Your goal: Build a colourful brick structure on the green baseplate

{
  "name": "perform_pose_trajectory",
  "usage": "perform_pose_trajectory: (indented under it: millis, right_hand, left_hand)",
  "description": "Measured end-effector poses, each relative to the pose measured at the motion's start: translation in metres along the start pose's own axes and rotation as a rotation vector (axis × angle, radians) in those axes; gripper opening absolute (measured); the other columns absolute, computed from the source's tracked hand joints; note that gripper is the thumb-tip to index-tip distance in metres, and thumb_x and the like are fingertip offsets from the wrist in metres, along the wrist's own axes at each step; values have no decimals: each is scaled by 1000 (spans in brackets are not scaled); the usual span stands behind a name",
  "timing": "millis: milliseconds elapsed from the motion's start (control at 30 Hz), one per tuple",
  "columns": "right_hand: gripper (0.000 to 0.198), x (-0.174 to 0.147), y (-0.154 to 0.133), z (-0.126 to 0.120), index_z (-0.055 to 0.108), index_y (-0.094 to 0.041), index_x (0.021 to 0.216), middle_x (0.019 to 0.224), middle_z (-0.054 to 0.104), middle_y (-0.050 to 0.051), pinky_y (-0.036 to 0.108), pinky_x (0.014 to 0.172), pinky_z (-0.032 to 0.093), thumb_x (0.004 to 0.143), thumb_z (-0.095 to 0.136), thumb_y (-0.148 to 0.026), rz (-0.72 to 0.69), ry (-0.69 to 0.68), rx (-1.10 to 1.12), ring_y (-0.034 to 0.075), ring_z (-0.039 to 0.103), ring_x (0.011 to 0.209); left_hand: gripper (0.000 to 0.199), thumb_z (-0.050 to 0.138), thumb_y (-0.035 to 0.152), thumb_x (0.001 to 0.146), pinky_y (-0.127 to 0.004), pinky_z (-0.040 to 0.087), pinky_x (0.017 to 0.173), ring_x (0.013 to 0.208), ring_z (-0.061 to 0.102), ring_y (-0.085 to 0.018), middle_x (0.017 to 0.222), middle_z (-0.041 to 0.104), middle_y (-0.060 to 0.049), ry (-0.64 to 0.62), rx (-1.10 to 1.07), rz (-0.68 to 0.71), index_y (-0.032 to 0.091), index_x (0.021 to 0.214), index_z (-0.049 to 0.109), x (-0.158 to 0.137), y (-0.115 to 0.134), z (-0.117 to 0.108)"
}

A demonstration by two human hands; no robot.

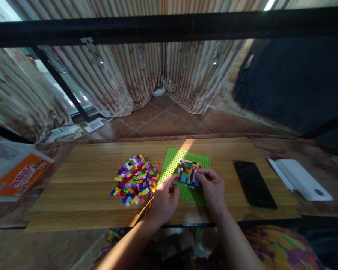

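Observation:
A green studded baseplate (171,159) lies on the table, slightly turned. On it stands a compact block of multicoloured toy bricks (187,170), with blue ones along the near side. My left hand (165,200) is at the near left corner of that block, fingers curled, with a gap between thumb and index finger; I see nothing in it. At the block's right edge, the fingers of my right hand (212,187) are pinched together on a toy brick, mostly hidden by the fingertips. Left of the baseplate lies a loose pile of small coloured bricks (136,180).
A black phone (255,183) lies on the wooden table (81,176) to the right. Beyond it is a white case-like object (301,178). A clear plastic box with an orange label (19,174) stands at the far left. A dark rail (169,28) crosses above, before striped curtains.

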State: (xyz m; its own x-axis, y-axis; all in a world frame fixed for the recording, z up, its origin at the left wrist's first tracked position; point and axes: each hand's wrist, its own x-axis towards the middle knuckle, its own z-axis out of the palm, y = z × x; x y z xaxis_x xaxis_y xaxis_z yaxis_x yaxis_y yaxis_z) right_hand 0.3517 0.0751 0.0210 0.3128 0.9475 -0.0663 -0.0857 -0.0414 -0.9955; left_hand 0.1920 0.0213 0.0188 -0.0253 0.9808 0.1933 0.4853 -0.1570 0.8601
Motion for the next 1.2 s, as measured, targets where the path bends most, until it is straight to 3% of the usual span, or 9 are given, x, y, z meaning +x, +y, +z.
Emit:
perform_pose_trajectory:
  millis: [433, 633, 800, 1000, 1100, 1200]
  right_hand:
    - [22, 4, -8, 1, 68, -16, 67, 61, 66, -1, 22, 51, 46, 53, 79, -29, 122, -36, 74, 11, 57, 53]
    - [23, 7, -5, -2, 69, -15, 67, 58, 65, 0, 22, 46, 43, 54, 78, -32, 80, -71, 29, 11, 54, 48]
    - [26, 9, 2, -5, 69, -16, 69, 62, 67, 1, 24, 48, 47, 54, 79, -34, 73, -88, 15, 12, 57, 50]
    - [28, 2, 1, -14, 68, -17, 68, 61, 67, 2, 27, 49, 46, 56, 76, -40, -49, -54, -138, 15, 57, 51]
    - [26, -20, -5, -16, 69, -17, 73, 68, 69, 4, 30, 57, 49, 66, 70, -42, -227, 26, -354, 18, 62, 61]
    - [24, -54, -9, -2, 69, -19, 82, 78, 70, 6, 32, 65, 51, 77, 63, -41, -382, -65, -478, 20, 64, 69]
  left_hand:
    - [33, 49, 15, 87, -29, 52, 73, 79, 63, -14, 96, 66, -5, -6, -13, -12, 18, 119, 56, -1, 1, 0]
    - [34, 50, 14, 86, -29, 52, 74, 84, 63, -16, 96, 66, -5, 14, 24, 14, 18, 119, 56, -1, -1, 2]
    - [37, 51, 11, 82, -29, 51, 71, 77, 61, -15, 93, 66, -4, 17, 32, 30, 17, 118, 56, -2, -4, 4]
    - [43, 52, 11, 79, -28, 51, 70, 75, 60, -14, 96, 64, -3, 12, -15, 60, 18, 122, 53, -9, 7, -9]
    - [39, 52, 14, 82, -29, 52, 76, 81, 61, -16, 98, 64, -5, 17, -4, 100, 19, 121, 55, -23, 11, -30]
    - [34, 48, 18, 88, -30, 52, 79, 87, 62, -17, 99, 65, -6, 36, 7, 88, 20, 120, 56, -41, 2, -57]
